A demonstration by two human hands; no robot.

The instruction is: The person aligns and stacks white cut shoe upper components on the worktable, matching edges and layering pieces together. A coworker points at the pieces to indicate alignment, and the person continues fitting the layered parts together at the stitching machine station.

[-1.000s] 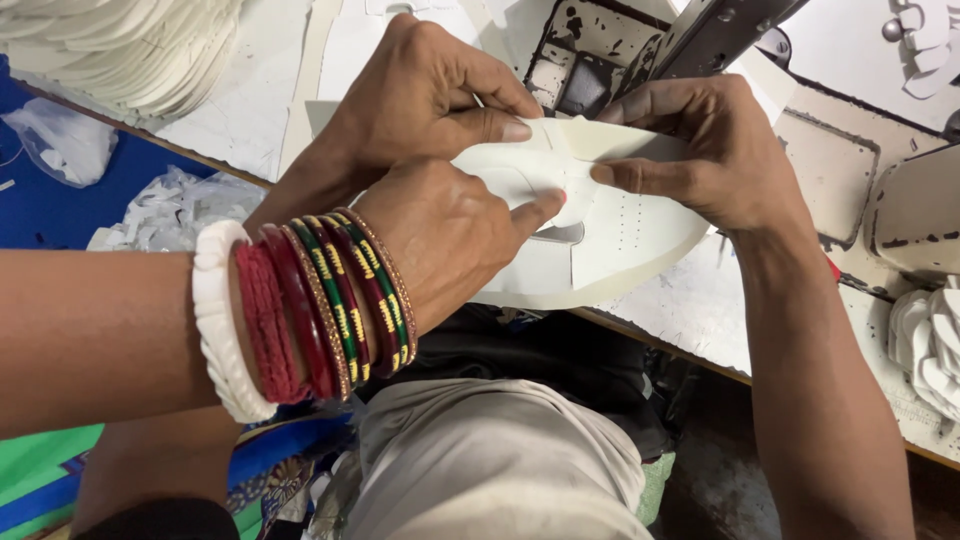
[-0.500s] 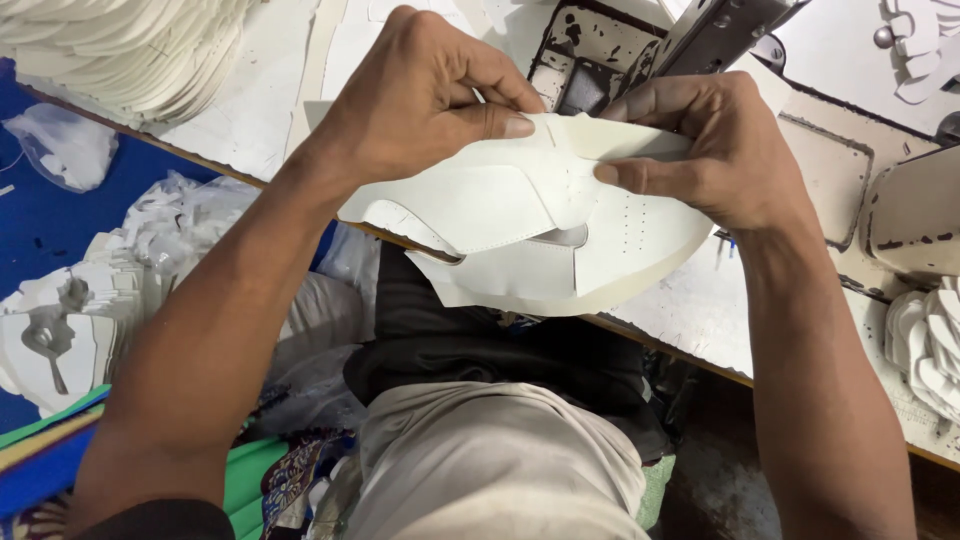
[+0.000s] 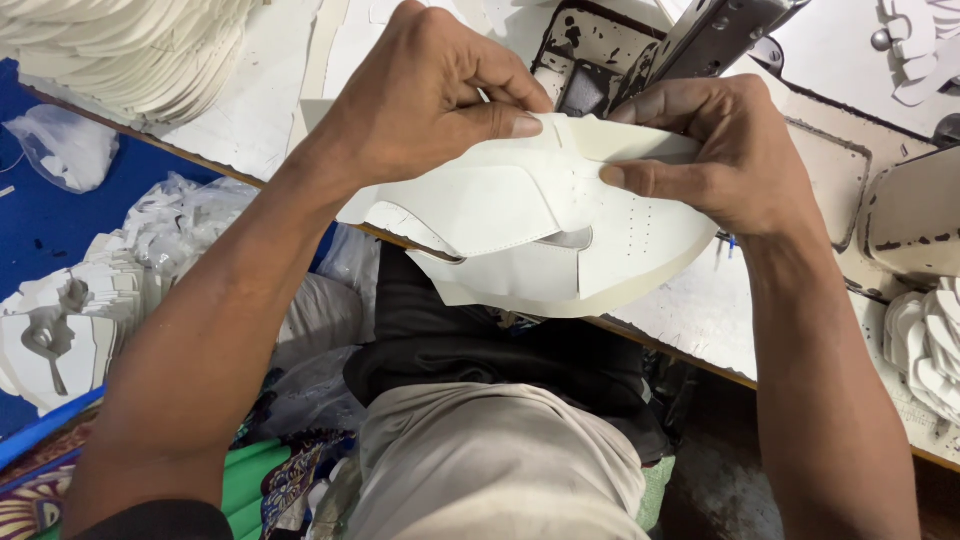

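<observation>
Holding the white shoe-upper piece [image 3: 540, 235] at frame centre, the left hand [image 3: 440, 100] pinches its top edge and the right hand [image 3: 720, 150] clasps its right side. Another person's bangled hand has gone, leaving 2 hands before the sewing machine [image 3: 700, 40].

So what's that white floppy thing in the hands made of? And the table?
The white shoe piece looks like thin synthetic leather, smooth and matte: it bends between the left hand and right hand, with neat cut edges and tiny punched holes. The table seems a wooden board with a scuffed whitish top, though I can't be sure.
</observation>
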